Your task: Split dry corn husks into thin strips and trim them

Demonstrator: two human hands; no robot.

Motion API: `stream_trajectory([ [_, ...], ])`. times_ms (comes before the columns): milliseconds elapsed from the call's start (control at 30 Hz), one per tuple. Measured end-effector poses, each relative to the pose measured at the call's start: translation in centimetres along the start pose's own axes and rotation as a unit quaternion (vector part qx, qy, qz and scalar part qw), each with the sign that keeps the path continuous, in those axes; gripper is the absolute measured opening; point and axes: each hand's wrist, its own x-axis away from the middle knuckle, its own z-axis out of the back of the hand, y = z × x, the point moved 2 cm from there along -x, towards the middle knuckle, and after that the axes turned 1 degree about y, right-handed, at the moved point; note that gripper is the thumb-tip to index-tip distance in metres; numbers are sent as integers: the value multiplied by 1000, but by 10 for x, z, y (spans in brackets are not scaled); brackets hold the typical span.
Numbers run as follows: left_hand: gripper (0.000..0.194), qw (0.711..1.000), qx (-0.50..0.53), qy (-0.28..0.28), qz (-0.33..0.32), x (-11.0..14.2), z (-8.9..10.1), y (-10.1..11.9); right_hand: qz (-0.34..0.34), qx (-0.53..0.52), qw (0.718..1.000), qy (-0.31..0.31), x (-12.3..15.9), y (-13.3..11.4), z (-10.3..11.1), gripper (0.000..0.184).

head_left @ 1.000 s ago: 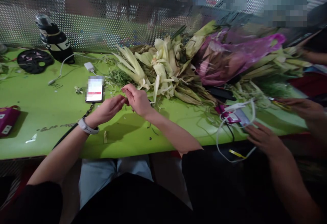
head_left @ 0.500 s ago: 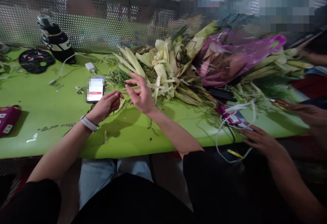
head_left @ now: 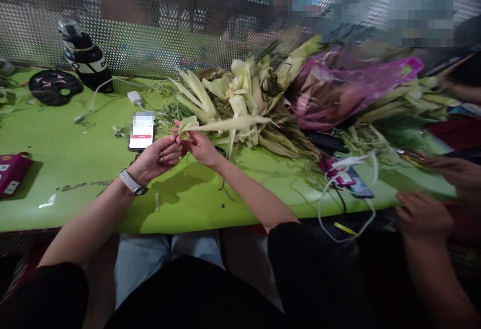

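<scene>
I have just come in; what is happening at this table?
A person's left hand and right hand meet at one end of a pale husk; which one grips it is unclear. Behind lies a husk pile. A lit phone lies beyond the left hand. A co-worker's hand is near the table's edge.

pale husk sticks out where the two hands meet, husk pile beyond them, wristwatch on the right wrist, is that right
The wristwatch is on the left wrist, not the right, as the head view shows. The rest holds: the pale husk sticks out where the left hand and right hand meet, the husk pile beyond.
</scene>
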Motion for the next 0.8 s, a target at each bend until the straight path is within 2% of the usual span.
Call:
stream_trajectory([
  [133,22,999,-27,0,-17,0,-1,2,-23,-62,997,35,-2,4,1,42],
  [233,17,994,-85,30,-56,-1,2,2,-40,-65,996,51,1,0,-1,34],
  [333,19,974,-185,79,-107,-4,9,2,-58,-72,993,73,4,-8,-4,28],
  [433,24,952,-253,104,-137,-4,12,1,-104,-126,981,102,6,-17,-8,22],
  [533,26,941,-277,112,-159,-4,9,0,-165,-219,958,85,8,-23,-13,21],
  [600,28,931,-298,122,-171,-3,8,-1,-186,-225,954,67,9,-25,-14,21],
  [667,29,921,-313,142,-183,-4,9,-1,-174,-147,972,61,11,-26,-12,22],
  [733,30,915,-319,165,-185,-5,11,-1,-107,10,991,77,14,-27,-10,25],
  [800,31,909,-324,184,-187,-6,13,-1,-7,197,975,108,17,-31,-8,28],
])
